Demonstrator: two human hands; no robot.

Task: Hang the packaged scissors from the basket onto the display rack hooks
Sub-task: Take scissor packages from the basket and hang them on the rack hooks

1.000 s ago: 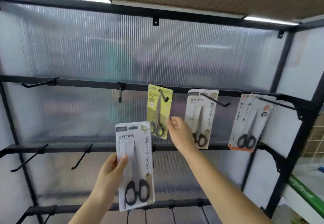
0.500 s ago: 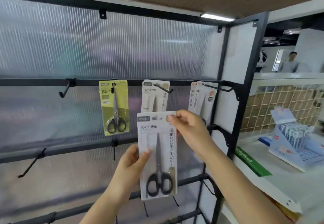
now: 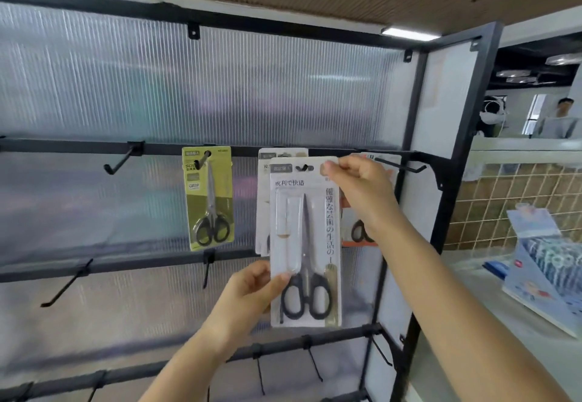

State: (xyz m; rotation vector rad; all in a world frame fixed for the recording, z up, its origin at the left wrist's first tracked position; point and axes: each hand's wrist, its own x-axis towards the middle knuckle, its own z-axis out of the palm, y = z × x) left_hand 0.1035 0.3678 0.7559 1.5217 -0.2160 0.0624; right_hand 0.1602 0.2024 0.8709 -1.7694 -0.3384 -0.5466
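Observation:
A white scissors pack [image 3: 305, 244] with black handles is held up against the top rail of the black display rack [image 3: 453, 162]. My right hand [image 3: 362, 187] pinches its top right corner. My left hand [image 3: 252, 288] grips its lower left edge. The hang hole near the pack's top sits at hook height, in front of another white pack [image 3: 264, 200] that hangs there. A yellow-green scissors pack [image 3: 209, 197] hangs on the hook to the left. An orange-edged pack [image 3: 357, 231] hangs to the right, mostly hidden by my right arm. The basket is out of view.
Bare hooks stick out of the rails at upper left [image 3: 121, 159], lower left [image 3: 67, 285] and along the bottom rail [image 3: 311, 360]. One more bare hook [image 3: 400, 165] is at the top right. A white counter [image 3: 504, 323] with a blue stationery display [image 3: 548, 269] stands right of the rack.
Both hands have lifted the white pack from below the rail up to the hook, in front of the hanging white pack. The camera view has swung to the right.

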